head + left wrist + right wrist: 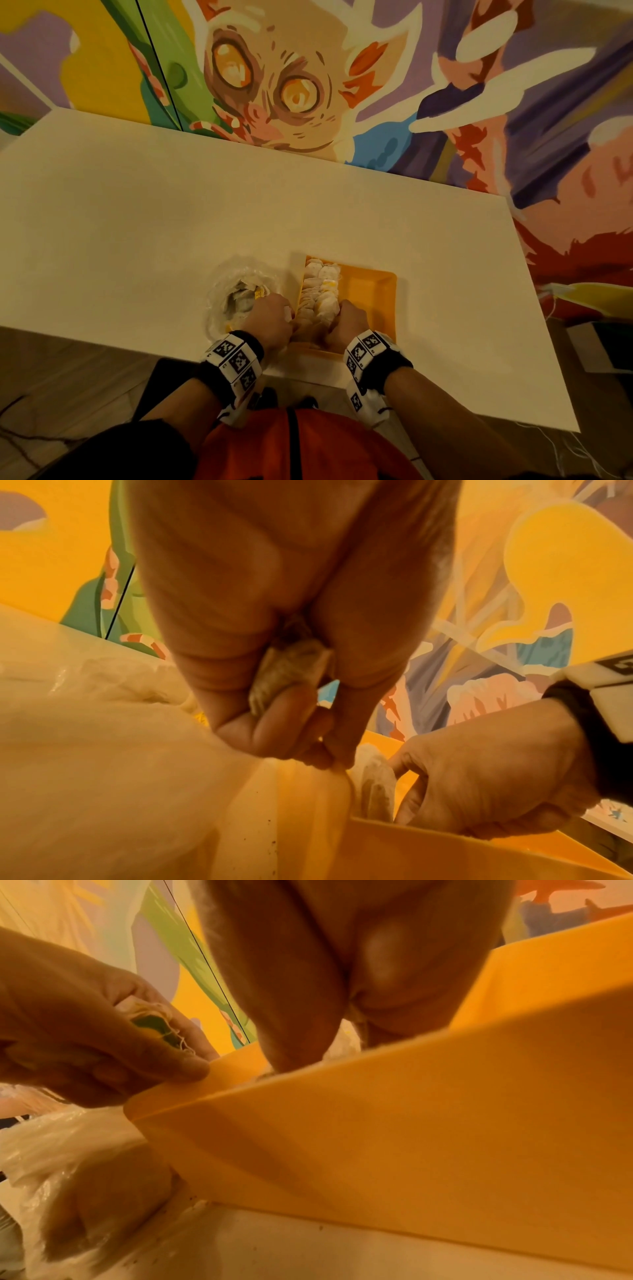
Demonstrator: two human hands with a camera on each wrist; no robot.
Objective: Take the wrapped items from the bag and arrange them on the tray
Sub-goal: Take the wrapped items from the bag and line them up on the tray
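Both your forearms reach forward side by side, each wrist wrapped in a black band carrying white marker blocks. Your left hand (270, 317) is knuckles-up with its fingers (274, 723) curled shut around a small wrapped item (291, 669), thumb pressed against them. Your right hand (347, 323) sits just beside it, also knuckles-up, fingers bent downward out of sight from the head view; from the left wrist view its fingers (428, 785) are curled, though what they grip cannot be made out.
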